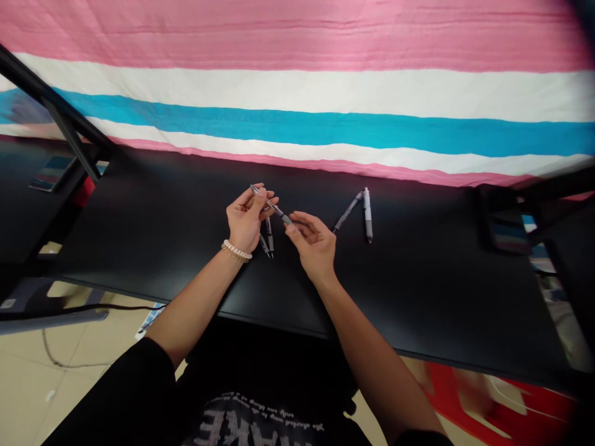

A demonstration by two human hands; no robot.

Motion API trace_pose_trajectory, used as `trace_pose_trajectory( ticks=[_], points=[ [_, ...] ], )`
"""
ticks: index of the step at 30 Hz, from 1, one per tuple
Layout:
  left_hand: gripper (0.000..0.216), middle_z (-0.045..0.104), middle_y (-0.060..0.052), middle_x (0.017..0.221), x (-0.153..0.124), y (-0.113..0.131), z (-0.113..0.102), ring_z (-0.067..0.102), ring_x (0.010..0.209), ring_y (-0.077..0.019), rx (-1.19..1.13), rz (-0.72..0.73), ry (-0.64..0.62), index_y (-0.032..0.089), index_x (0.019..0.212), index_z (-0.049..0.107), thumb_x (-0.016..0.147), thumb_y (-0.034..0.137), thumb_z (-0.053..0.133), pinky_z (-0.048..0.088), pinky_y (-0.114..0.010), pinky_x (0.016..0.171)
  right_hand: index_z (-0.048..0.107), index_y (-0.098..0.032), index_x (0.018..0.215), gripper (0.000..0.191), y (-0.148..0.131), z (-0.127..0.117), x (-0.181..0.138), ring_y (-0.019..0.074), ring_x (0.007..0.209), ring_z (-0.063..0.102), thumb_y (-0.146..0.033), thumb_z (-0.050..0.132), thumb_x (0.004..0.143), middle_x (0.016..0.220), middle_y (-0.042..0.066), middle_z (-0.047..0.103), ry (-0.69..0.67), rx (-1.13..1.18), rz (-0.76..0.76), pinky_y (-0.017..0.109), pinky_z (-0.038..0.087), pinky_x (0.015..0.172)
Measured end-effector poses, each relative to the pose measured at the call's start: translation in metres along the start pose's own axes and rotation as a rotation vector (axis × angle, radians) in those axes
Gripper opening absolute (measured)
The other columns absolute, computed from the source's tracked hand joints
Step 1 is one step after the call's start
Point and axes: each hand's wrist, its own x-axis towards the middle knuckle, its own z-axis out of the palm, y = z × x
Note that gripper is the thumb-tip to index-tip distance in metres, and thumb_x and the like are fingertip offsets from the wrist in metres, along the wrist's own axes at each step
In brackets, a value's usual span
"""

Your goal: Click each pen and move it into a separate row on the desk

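Observation:
My left hand (247, 217) and my right hand (313, 244) hold one pen (276, 209) between them above the black table. The left fingers pinch its upper left end; the right thumb and fingers grip the grey lower right end. Just beneath my left hand lie two more pens (270, 238), partly hidden by the hand. To the right of my right hand rests a grey-patterned pen (348, 212), its lower end close to the fingers. Beside it lies a white pen with a grey grip (368, 215), their upper ends near each other.
The black table (418, 279) spans the view, with a striped pink, white and blue cloth (297, 93) hanging behind it. A dark phone-like object (506, 226) is at the right end. Black metal frame bars (69, 133) stand at the left. A red stool (502, 402) is below right.

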Motion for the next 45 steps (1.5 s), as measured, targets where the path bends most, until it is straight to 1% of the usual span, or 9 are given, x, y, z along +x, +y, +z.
trace_pose_trajectory(
  ticks=[8, 11, 16, 22, 27, 31, 34, 37, 45],
  points=[
    [0.033, 0.075, -0.003, 0.087, -0.001, -0.001, 0.001, 0.074, 0.079, -0.0159, -0.006, 0.002, -0.003, 0.019, 0.097, 0.072, 0.073, 0.039, 0.083, 0.059, -0.03, 0.075, 0.075, -0.025, 0.093, 0.014, -0.003, 0.001, -0.001, 0.0195, 0.086, 0.072, -0.034, 0.076, 0.081, 0.094, 0.004, 0.073, 0.016, 0.039, -0.009, 0.042, 0.063, 0.084],
    [0.035, 0.075, -0.003, 0.085, -0.002, -0.001, 0.002, 0.074, 0.078, -0.0157, -0.018, 0.003, -0.003, 0.018, 0.096, 0.072, 0.071, 0.039, 0.085, 0.059, -0.029, 0.073, 0.075, -0.024, 0.086, 0.014, -0.005, 0.001, -0.001, 0.0208, 0.096, 0.071, -0.032, 0.081, 0.076, 0.103, 0.005, 0.073, 0.023, 0.019, -0.068, 0.042, 0.061, 0.09],
    [0.03, 0.075, -0.003, 0.086, 0.002, -0.001, -0.001, 0.074, 0.079, -0.0164, -0.016, 0.018, 0.012, 0.02, 0.096, 0.072, 0.074, 0.037, 0.083, 0.06, -0.03, 0.074, 0.074, -0.023, 0.089, 0.017, -0.006, 0.001, -0.001, 0.0196, 0.078, 0.072, -0.038, 0.076, 0.081, 0.086, 0.004, 0.074, 0.064, 0.001, 0.021, 0.041, 0.064, 0.077],
    [0.025, 0.074, -0.003, 0.092, 0.01, -0.001, -0.009, 0.074, 0.085, -0.0165, -0.037, 0.065, 0.075, 0.021, 0.096, 0.07, 0.079, 0.037, 0.079, 0.06, -0.031, 0.078, 0.073, -0.024, 0.083, 0.012, -0.01, 0.0, -0.002, 0.0209, 0.087, 0.073, -0.031, 0.079, 0.077, 0.093, 0.005, 0.076, 0.141, -0.022, -0.052, 0.042, 0.062, 0.083],
    [0.034, 0.074, -0.005, 0.092, -0.001, -0.006, -0.001, 0.074, 0.086, -0.0178, -0.002, -0.019, -0.026, 0.019, 0.099, 0.069, 0.075, 0.039, 0.081, 0.059, -0.033, 0.081, 0.069, -0.023, 0.079, 0.014, -0.008, 0.001, -0.006, 0.0213, 0.089, 0.073, -0.035, 0.076, 0.081, 0.094, 0.004, 0.075, 0.124, -0.123, -0.108, 0.042, 0.062, 0.086],
    [0.035, 0.074, -0.004, 0.09, -0.006, -0.006, 0.004, 0.074, 0.085, -0.0176, -0.031, -0.038, -0.054, 0.018, 0.096, 0.068, 0.072, 0.038, 0.084, 0.059, -0.033, 0.082, 0.062, -0.024, 0.095, 0.02, -0.005, 0.0, -0.008, 0.0195, 0.078, 0.073, -0.039, 0.07, 0.086, 0.084, 0.002, 0.073, 0.139, -0.153, -0.025, 0.038, 0.061, 0.075],
    [0.035, 0.074, -0.004, 0.089, -0.005, -0.005, 0.003, 0.074, 0.084, -0.0176, -0.046, -0.035, -0.038, 0.018, 0.095, 0.067, 0.072, 0.037, 0.084, 0.059, -0.033, 0.081, 0.055, -0.025, 0.112, 0.036, -0.005, 0.0, -0.007, 0.0205, 0.091, 0.071, -0.038, 0.073, 0.083, 0.097, 0.004, 0.072, 0.116, -0.189, -0.056, 0.037, 0.058, 0.079],
    [0.034, 0.074, -0.004, 0.089, -0.003, -0.004, 0.001, 0.074, 0.084, -0.0175, -0.024, -0.025, -0.025, 0.019, 0.096, 0.067, 0.073, 0.038, 0.083, 0.059, -0.034, 0.082, 0.053, -0.026, 0.112, 0.038, -0.005, -0.001, -0.006, 0.0211, 0.096, 0.068, -0.035, 0.073, 0.082, 0.101, 0.004, 0.07, 0.095, -0.311, -0.136, 0.039, 0.054, 0.087],
    [0.032, 0.073, -0.004, 0.09, -0.002, -0.006, 0.0, 0.074, 0.086, -0.018, -0.007, -0.019, -0.025, 0.019, 0.096, 0.067, 0.075, 0.038, 0.082, 0.059, -0.035, 0.083, 0.047, -0.026, 0.116, 0.034, -0.004, -0.001, -0.006, 0.0197, 0.083, 0.066, -0.032, 0.065, 0.088, 0.09, 0.002, 0.069, 0.121, -0.38, -0.172, 0.037, 0.051, 0.079]
  ],
)
